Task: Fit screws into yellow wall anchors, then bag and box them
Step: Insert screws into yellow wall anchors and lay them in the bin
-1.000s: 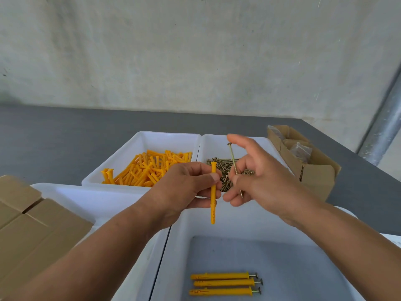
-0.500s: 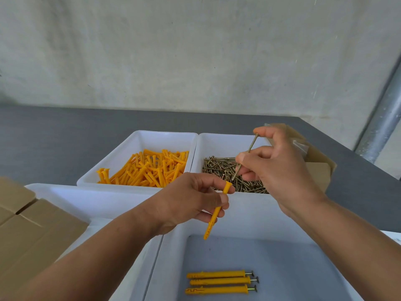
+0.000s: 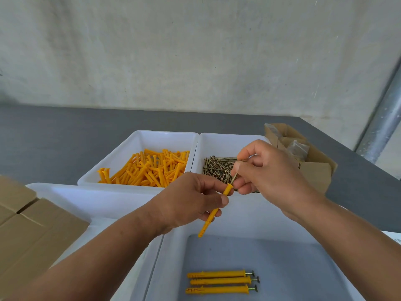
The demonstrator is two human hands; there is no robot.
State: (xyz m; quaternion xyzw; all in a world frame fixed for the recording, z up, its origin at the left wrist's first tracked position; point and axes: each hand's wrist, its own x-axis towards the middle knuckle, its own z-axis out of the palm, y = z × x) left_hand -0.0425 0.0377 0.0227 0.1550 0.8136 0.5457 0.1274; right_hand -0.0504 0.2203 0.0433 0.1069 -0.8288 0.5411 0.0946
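My left hand pinches a yellow wall anchor, tilted with its open collar up and to the right. My right hand pinches a brass screw whose tip sits at the anchor's collar. Both hands hover over the near white tray, where three anchors with screws fitted lie side by side. Behind stand a white bin of loose yellow anchors and a white bin of loose screws.
An open cardboard box with clear plastic bags inside stands at the right of the screw bin. Flat cardboard boxes lie at the left over another white tray. The grey table runs to a concrete wall.
My right hand has come down and left, bringing the screw's tip to the anchor's collar. My left hand has kept the tilted anchor nearly in place.
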